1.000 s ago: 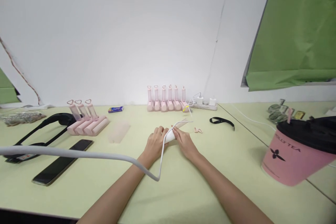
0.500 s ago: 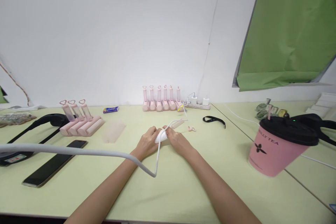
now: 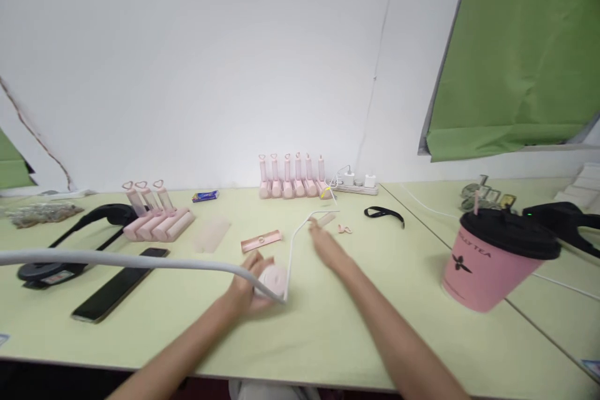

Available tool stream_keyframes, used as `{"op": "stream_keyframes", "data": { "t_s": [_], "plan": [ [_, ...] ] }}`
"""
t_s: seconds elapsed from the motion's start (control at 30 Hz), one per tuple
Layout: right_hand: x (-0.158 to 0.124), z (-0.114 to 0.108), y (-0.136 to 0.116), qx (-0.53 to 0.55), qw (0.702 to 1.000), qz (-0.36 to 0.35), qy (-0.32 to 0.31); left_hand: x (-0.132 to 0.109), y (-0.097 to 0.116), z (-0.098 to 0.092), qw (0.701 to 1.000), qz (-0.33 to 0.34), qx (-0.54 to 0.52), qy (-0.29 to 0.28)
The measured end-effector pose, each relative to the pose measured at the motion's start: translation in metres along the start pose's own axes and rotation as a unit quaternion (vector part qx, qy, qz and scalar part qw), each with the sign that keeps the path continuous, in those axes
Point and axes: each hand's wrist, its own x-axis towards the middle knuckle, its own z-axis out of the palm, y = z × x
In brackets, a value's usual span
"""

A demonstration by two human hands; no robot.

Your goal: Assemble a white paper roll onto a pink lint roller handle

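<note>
Plainly, left hand (image 3: 242,287) clutches a rounded, pale pink piece (image 3: 274,276); right hand (image 3: 325,245), grip unclear

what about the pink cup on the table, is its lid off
No, a black lid covers the top of the pink cup.

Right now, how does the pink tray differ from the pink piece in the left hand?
The pink tray is long, narrow and straight-edged; the pink piece looks rounder and bulkier. The tray lies on the table, while the piece is in the left hand. The tray's open side shows; the piece is partly hidden by that hand and the cable. Both are pink.
</note>
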Motion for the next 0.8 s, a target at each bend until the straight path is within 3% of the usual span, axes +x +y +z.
{"op": "stream_keyframes", "data": {
  "t_s": [0.03, 0.1, 0.17, 0.23, 0.3, 0.4, 0.53, 0.67, 0.8],
  "plan": [
    [0.001, -0.004, 0.003, 0.023, 1.0, 0.015, -0.002, -0.004, 0.0, -0.006, 1.0, -0.003, -0.011, 0.018],
    [0.001, -0.006, 0.004, 0.088, 0.996, 0.007, 0.015, -0.003, -0.005, -0.015, 0.991, -0.102, 0.049, -0.073],
    [0.0, 0.0, -0.001, 0.158, 0.987, 0.012, 0.034, 0.01, -0.013, -0.017, 0.957, -0.205, 0.11, -0.174],
    [-0.002, 0.012, -0.006, 0.223, 0.974, 0.028, 0.029, 0.029, -0.018, -0.01, 0.931, -0.231, 0.11, -0.26],
    [-0.004, 0.025, -0.005, 0.304, 0.952, 0.027, -0.029, 0.047, -0.019, 0.004, 0.926, -0.226, 0.075, -0.294],
    [-0.004, 0.037, 0.01, 0.375, 0.925, 0.046, -0.051, 0.062, -0.019, 0.028, 0.937, -0.216, 0.014, -0.276],
    [0.001, 0.032, 0.031, 0.356, 0.927, 0.111, 0.034, 0.053, -0.039, 0.047, 0.956, -0.21, 0.017, -0.205],
    [0.007, 0.025, 0.038, 0.344, 0.925, 0.149, 0.055, 0.032, -0.063, 0.047, 0.95, -0.245, -0.067, -0.182],
    [0.006, 0.023, 0.033, 0.347, 0.922, 0.152, 0.08, 0.027, -0.064, 0.042, 0.946, -0.259, -0.092, -0.173]
  ]
}}
